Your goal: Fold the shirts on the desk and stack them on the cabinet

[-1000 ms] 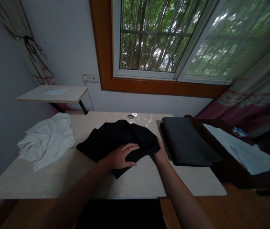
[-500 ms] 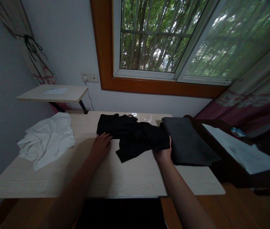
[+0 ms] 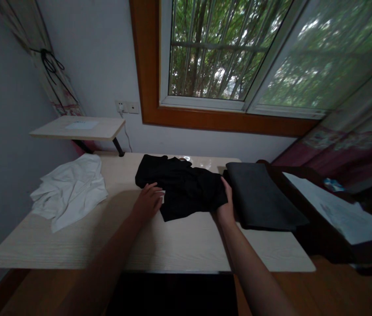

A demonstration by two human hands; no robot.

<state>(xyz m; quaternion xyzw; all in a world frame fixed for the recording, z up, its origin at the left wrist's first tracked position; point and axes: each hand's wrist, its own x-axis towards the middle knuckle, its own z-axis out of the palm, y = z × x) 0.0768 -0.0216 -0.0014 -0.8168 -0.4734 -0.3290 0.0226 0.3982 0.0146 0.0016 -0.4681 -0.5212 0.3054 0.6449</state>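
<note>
Closest to you, nearer than both hands and below the table edge, is a black surface [image 3: 173,294], too dark to make out. Past it the pale wood-grain table [image 3: 179,245] spreads beneath your 2 hands. Your left hand [image 3: 148,202] is palm down, its fingers loosely bent at the near left edge of the black cloth [image 3: 186,184]; a small white patch [image 3: 162,197] shows just right of those fingers, and you cannot tell whether they pinch the fabric or only rest on it. Your right hand [image 3: 226,204] is narrow around the cloth's right end and holds it, with 1 digit running up along the outer side and the rest mostly hidden. The black cloth itself lies crumpled between your 2 hands and reaches beyond them toward the back of the table. Left of your left hand, well apart, sits a rumpled white cloth [image 3: 70,188]. Just right of your right hand is a folded dark grey item [image 3: 263,195]; farther right, dark brown furniture [image 3: 324,239] bears a pale sheet [image 3: 340,208]. Ahead and left of your left hand, a raised shelf [image 3: 107,127] carries a white paper [image 3: 82,125], and behind it the wall has 2 socket plates [image 3: 127,107]. Farthest ahead of both hands, a wood-framed window [image 3: 238,48] shows bars and green foliage.
</note>
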